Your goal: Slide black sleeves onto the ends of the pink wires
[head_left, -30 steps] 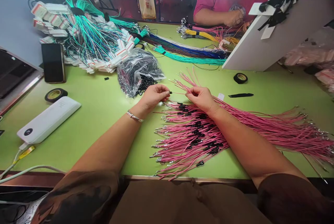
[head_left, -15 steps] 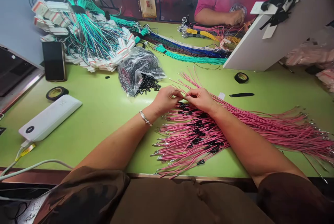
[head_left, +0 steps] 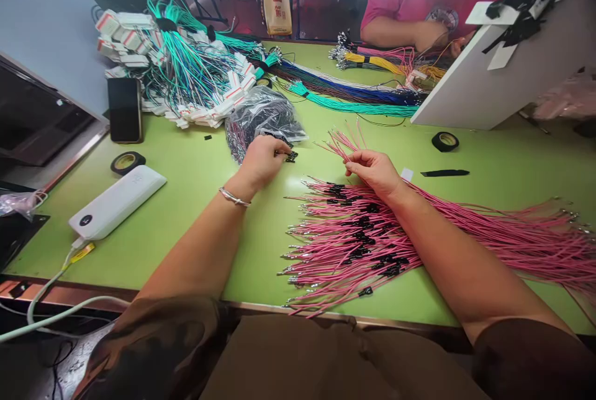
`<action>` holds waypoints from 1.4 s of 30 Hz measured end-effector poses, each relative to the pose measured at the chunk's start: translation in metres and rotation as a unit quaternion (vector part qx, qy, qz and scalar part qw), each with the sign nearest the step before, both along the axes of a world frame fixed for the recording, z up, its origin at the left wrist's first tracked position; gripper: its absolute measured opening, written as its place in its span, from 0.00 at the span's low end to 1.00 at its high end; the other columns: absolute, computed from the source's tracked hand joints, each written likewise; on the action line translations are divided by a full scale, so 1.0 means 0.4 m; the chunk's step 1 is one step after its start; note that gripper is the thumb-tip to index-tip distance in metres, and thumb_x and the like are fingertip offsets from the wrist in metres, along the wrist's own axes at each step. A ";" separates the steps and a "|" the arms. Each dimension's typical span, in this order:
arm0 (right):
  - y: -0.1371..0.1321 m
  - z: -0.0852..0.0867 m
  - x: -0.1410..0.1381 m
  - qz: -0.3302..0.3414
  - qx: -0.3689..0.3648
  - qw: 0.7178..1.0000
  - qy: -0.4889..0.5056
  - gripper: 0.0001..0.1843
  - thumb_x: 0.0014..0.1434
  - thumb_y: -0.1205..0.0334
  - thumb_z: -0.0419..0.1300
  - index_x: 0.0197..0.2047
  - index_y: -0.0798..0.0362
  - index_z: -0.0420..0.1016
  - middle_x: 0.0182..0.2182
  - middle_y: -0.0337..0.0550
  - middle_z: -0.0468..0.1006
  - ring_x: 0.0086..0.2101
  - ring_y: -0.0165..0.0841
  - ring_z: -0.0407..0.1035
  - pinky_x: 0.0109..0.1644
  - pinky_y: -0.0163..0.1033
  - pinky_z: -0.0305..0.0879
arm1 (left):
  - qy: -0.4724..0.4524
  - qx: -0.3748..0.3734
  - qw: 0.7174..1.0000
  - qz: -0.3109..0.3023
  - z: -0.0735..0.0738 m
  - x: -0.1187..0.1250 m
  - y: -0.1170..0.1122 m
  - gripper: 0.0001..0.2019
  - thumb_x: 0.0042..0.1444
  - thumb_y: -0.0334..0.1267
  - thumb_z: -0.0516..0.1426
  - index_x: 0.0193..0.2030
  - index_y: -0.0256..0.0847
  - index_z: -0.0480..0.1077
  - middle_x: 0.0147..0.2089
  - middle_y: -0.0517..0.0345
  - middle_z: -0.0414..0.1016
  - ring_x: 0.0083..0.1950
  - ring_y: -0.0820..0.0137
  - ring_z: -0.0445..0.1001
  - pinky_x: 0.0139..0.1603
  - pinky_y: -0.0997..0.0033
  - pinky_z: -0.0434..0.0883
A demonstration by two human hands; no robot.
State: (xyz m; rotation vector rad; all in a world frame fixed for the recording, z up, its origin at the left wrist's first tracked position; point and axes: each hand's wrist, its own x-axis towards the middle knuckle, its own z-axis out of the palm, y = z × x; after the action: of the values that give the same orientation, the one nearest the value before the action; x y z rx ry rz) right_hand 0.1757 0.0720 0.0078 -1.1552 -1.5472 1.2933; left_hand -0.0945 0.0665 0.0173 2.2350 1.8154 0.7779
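My left hand [head_left: 264, 161] is at the small black connector pieces [head_left: 292, 156] spilling from the clear plastic bag [head_left: 265, 111]. Its thumb and fingers are pinched together, and what lies between them is hidden. With thumb and forefinger my right hand [head_left: 375, 171] pinches a pink wire, near the tips of several loose pink wires [head_left: 342, 141]. Below that hand spreads a wide bundle of pink wires [head_left: 344, 241] with metal ends. Black pieces [head_left: 365, 238] sit on many of them, short of their left ends.
Bundled teal and blue wires with white tags [head_left: 186, 64] lie at back left. Near them are a phone [head_left: 125, 110], black tape [head_left: 128, 163] and a white power bank [head_left: 118, 203]. Another tape roll [head_left: 446, 141], a dark blade [head_left: 444, 172] and a white panel [head_left: 484, 86] stand right. A co-worker's hand [head_left: 431, 35] works opposite.
My left hand has left my right hand and moved left to the black pieces by the bag. My right hand stays with the pink wires. The view has shifted slightly left.
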 end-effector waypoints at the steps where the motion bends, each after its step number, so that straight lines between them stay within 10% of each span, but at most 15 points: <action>1: -0.001 0.002 -0.002 0.002 -0.002 1.000 0.000 0.15 0.44 0.53 0.69 0.31 0.56 0.78 0.23 0.40 0.77 0.26 0.29 0.69 0.39 0.38 0.66 | 0.021 -0.011 1.000 -0.015 -0.006 -0.015 0.007 0.11 0.52 0.28 0.58 0.38 0.40 0.82 0.38 0.50 0.81 0.43 0.60 0.74 0.49 0.59 0.69; 15: -0.014 0.011 -0.024 -0.033 0.041 0.990 -0.131 0.08 0.43 0.59 0.60 0.21 0.56 0.71 0.18 0.34 0.62 0.24 0.26 0.55 0.32 0.37 0.53 | 0.188 -0.014 0.982 -0.034 -0.052 0.028 -0.003 0.15 0.58 0.23 0.47 0.43 0.32 0.75 0.42 0.40 0.72 0.45 0.56 0.69 0.44 0.60 0.67; 23: -0.017 0.011 -0.020 -0.008 0.046 0.989 -0.141 0.14 0.46 0.52 0.63 0.24 0.57 0.74 0.19 0.35 0.61 0.24 0.26 0.53 0.32 0.38 0.52 | -0.057 -0.029 0.998 0.003 -0.018 0.053 -0.002 0.13 0.58 0.27 0.53 0.44 0.35 0.78 0.38 0.48 0.74 0.43 0.62 0.71 0.47 0.62 0.67; 26: -0.019 0.014 -0.020 -0.009 0.051 0.988 -0.146 0.16 0.46 0.51 0.63 0.22 0.56 0.72 0.19 0.34 0.59 0.24 0.27 0.52 0.32 0.38 0.52 | -0.305 -0.099 0.947 0.005 0.006 0.087 -0.012 0.06 0.56 0.29 0.58 0.36 0.36 0.77 0.31 0.56 0.74 0.32 0.72 0.69 0.40 0.69 0.68; 33: -0.025 0.013 -0.018 0.003 0.057 0.985 -0.164 0.16 0.48 0.51 0.62 0.23 0.56 0.73 0.18 0.34 0.58 0.23 0.26 0.52 0.30 0.37 0.51 | -0.639 -0.294 0.710 0.034 0.005 0.123 -0.029 0.05 0.50 0.26 0.66 0.29 0.31 0.73 0.25 0.58 0.72 0.25 0.80 0.69 0.29 0.81 0.67; 42: -0.026 0.008 -0.019 -0.002 0.070 0.982 -0.177 0.15 0.49 0.52 0.62 0.24 0.58 0.76 0.19 0.34 0.61 0.24 0.26 0.54 0.30 0.36 0.53 | -0.642 -0.322 0.696 0.017 0.001 0.131 -0.036 0.07 0.46 0.24 0.68 0.29 0.30 0.75 0.26 0.57 0.75 0.26 0.80 0.71 0.30 0.80 0.69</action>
State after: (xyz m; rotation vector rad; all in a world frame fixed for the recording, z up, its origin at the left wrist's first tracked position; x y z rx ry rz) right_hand 0.1681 0.0615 0.0110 -1.3477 -1.8567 0.9926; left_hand -0.0422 0.0520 0.0178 0.7114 1.0493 1.0461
